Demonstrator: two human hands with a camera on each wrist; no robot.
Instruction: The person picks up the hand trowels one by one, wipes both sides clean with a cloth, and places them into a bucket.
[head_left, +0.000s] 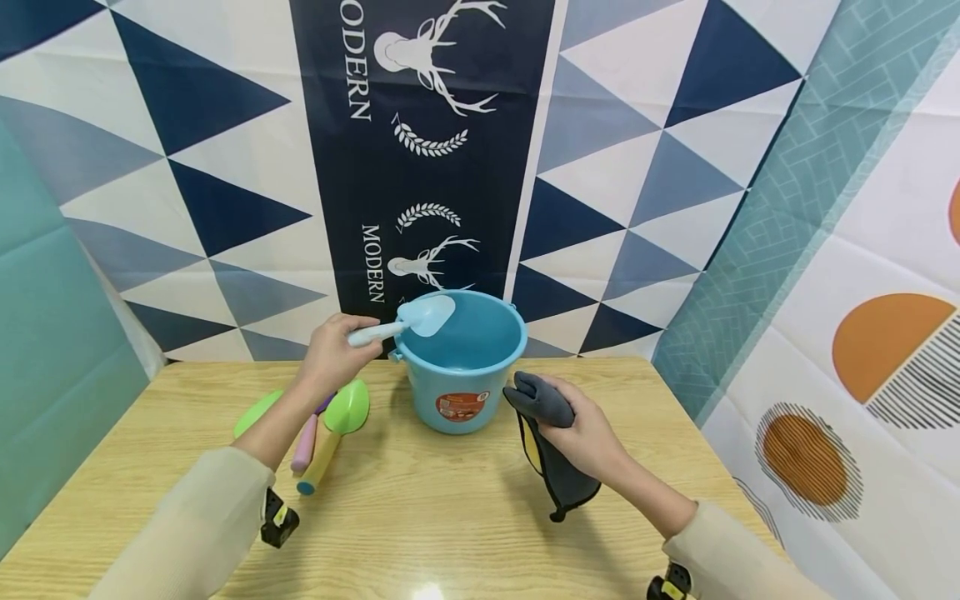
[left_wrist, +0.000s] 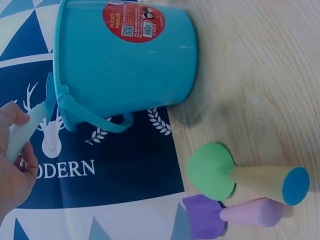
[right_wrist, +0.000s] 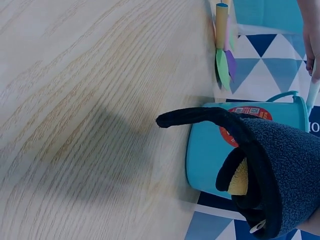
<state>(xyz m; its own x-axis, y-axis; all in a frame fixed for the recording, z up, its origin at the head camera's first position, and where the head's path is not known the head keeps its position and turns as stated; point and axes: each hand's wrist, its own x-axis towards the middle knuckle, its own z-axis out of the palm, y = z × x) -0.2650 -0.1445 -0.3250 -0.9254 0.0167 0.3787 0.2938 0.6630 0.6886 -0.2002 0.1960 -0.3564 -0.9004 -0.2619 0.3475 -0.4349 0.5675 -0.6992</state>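
My left hand (head_left: 336, 350) grips the handle of a light blue toy shovel (head_left: 427, 315), its blade over the left rim of a blue bucket (head_left: 465, 392). In the left wrist view that shovel (left_wrist: 26, 129) is seen edge-on beside the bucket's rim. Right of the bucket, my right hand (head_left: 585, 429) holds a folded dark grey cloth (head_left: 543, 402) with a black border and a yellow inner side. One corner of the cloth (right_wrist: 285, 165) hangs down above the table. The bucket stands upright, with a red label on its front.
On the wooden table (head_left: 420, 517), left of the bucket, lie a green shovel (head_left: 347, 407) with a yellow handle and a purple shovel (left_wrist: 206, 216) with a pink handle. Another green piece (head_left: 257, 414) shows partly behind my left forearm. A patterned cloth wall (head_left: 247, 183) rises behind the table.
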